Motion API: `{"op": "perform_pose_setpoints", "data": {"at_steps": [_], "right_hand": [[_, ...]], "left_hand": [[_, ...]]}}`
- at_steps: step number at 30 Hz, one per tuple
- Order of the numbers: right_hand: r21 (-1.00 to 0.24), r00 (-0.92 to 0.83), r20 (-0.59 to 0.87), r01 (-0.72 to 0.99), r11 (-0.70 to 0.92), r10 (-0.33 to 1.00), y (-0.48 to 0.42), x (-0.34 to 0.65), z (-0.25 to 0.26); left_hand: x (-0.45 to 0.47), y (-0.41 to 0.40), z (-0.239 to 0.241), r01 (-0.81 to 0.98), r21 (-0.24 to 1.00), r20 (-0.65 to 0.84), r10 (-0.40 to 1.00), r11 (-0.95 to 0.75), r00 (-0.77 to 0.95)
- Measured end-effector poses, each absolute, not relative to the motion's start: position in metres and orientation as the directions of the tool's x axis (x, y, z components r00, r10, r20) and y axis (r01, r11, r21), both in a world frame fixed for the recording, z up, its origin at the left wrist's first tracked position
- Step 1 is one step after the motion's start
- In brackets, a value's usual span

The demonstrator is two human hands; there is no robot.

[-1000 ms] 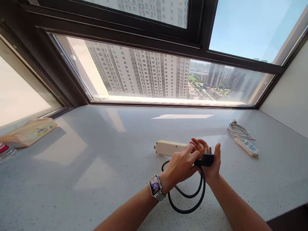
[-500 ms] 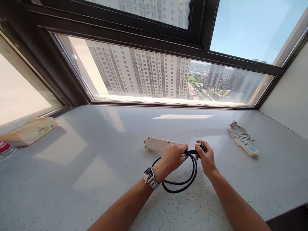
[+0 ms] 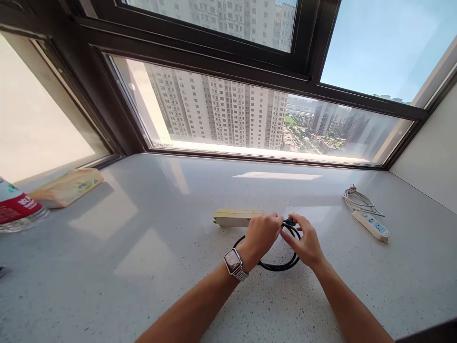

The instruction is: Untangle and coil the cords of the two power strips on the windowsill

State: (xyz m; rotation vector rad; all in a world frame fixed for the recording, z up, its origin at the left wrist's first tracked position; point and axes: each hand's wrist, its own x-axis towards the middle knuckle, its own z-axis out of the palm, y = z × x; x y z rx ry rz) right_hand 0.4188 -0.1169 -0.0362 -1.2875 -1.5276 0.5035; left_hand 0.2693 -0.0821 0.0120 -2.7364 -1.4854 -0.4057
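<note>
My left hand (image 3: 261, 238), with a silver watch on its wrist, is closed around a looped black power cord (image 3: 277, 268). Just behind that hand lies a cream power strip (image 3: 233, 218) with a yellowish upper edge, its right end hidden by my fingers. My right hand (image 3: 305, 242) curls its thumb and fingers around the right side of the cord loop. At its fingertips the dark plug (image 3: 291, 221) shows, partly covered. The loop hangs low between both hands, close over the speckled countertop.
A second white power strip (image 3: 372, 226) with blue sockets and a coiled grey cord (image 3: 359, 202) lies at the right. On the left are a tissue pack (image 3: 73, 187) and a red-labelled bottle (image 3: 19, 209). A dark-framed window (image 3: 228, 159) borders the speckled white countertop (image 3: 107, 286).
My right hand has shifted its grip, and the plug now sits lower, by the cord loop. The power strip has tilted, showing its yellowish edge. The view has swung slightly left.
</note>
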Motion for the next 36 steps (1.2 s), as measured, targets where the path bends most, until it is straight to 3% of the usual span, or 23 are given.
{"op": "perform_pose_setpoints", "data": {"at_steps": [7,12,17,23,28,33,36], "right_hand": [[-0.799,0.197,0.429,0.537,0.269,0.882,-0.113,0.419,-0.050],[-0.844,0.061,0.310,0.477,0.245,0.949,-0.113,0.424,-0.042],[-0.896,0.036,0.236,0.395,0.204,0.971,-0.117,0.419,-0.034],[-0.989,0.057,0.080,0.131,0.072,0.995,-0.116,0.418,-0.033],[-0.997,0.001,-0.075,-0.013,-0.075,0.997,-0.115,0.419,-0.034],[-0.981,0.079,0.066,0.189,0.050,0.995,-0.110,0.420,-0.038],[-0.990,0.101,-0.050,0.124,-0.062,0.994,-0.110,0.418,-0.039]], "left_hand": [[0.268,-0.083,0.011,0.742,0.072,0.429,0.692,-0.667,0.580],[0.265,-0.080,0.017,0.650,0.048,0.418,0.606,-0.758,0.676],[0.255,-0.075,0.029,0.684,0.146,0.321,0.689,-0.714,0.650],[0.249,-0.072,0.034,0.667,0.270,0.313,0.718,-0.695,0.621],[0.251,-0.069,0.030,0.670,0.166,0.296,0.685,-0.723,0.666],[0.250,-0.068,0.031,0.696,0.070,0.332,0.675,-0.714,0.659],[0.250,-0.069,0.032,0.718,0.037,0.347,0.683,-0.695,0.643]]}}
